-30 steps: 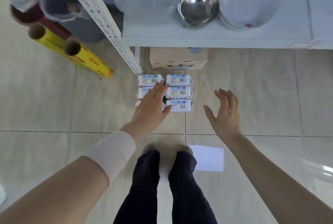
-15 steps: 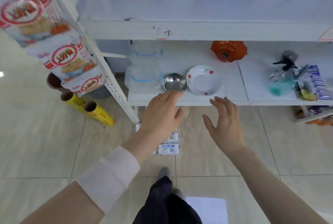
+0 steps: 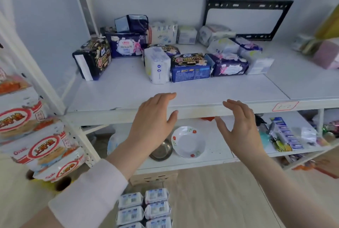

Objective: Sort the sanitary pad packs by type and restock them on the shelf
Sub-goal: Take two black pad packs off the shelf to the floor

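Sanitary pad packs in mixed plastic wrappers [image 3: 222,45] are lying in a loose cluster toward the back of the upper white metal shelf [image 3: 183,99]. Among them, a black pack with gold print [image 3: 92,58] is standing on end at the left. A dark blue pack with a pink rabbit [image 3: 126,45] is sitting behind it. A tall white pack [image 3: 157,65] is standing just beside a blue-and-black pack [image 3: 190,67], which is touching a purple pack [image 3: 229,64] on its right. Small white-and-blue packs with barcodes [image 3: 145,207] are sitting on the floor below in two side-by-side columns.

The person's left hand [image 3: 154,127], with a white sleeve [image 3: 88,191] on the forearm, is hovering in front of the shelf's front edge. Its fingers are straight and close together, its thumb is out, and it is holding nothing. The right hand [image 3: 238,128] is hovering apart from it, palm turned inward, fingers relaxed, also holding nothing.

On the lower white shelf [image 3: 216,154], a white bowl with red flowers [image 3: 189,141] is sitting just beside a round steel bowl [image 3: 162,150], which is partly hidden by the left wrist. Red-and-white snack packets [image 3: 45,147] are hanging at the left of the rack. A black rectangular metal frame [image 3: 245,18] is leaning against the wall behind the packs.
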`<move>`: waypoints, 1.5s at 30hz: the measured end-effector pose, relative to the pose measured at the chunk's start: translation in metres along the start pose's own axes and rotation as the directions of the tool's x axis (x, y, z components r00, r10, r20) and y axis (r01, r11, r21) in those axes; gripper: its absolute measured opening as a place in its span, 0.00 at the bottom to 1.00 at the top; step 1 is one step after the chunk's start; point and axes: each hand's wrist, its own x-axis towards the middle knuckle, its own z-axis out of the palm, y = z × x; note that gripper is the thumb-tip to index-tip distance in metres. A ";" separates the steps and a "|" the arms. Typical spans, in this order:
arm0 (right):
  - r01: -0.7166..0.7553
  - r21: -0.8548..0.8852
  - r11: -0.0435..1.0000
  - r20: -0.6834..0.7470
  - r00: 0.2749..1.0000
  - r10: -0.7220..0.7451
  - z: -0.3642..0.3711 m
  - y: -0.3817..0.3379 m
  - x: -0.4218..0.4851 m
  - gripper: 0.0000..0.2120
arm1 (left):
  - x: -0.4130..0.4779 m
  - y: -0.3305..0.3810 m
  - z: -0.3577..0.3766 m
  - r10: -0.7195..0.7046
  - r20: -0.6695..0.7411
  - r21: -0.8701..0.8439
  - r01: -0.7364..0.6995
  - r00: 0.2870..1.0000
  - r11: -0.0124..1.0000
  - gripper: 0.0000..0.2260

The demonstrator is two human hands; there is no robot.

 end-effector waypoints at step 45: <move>-0.137 0.126 0.982 0.270 0.958 0.099 0.009 0.070 0.170 0.31 | 0.098 -0.025 0.004 -0.187 -0.189 -0.051 0.180 0.964 0.982 0.21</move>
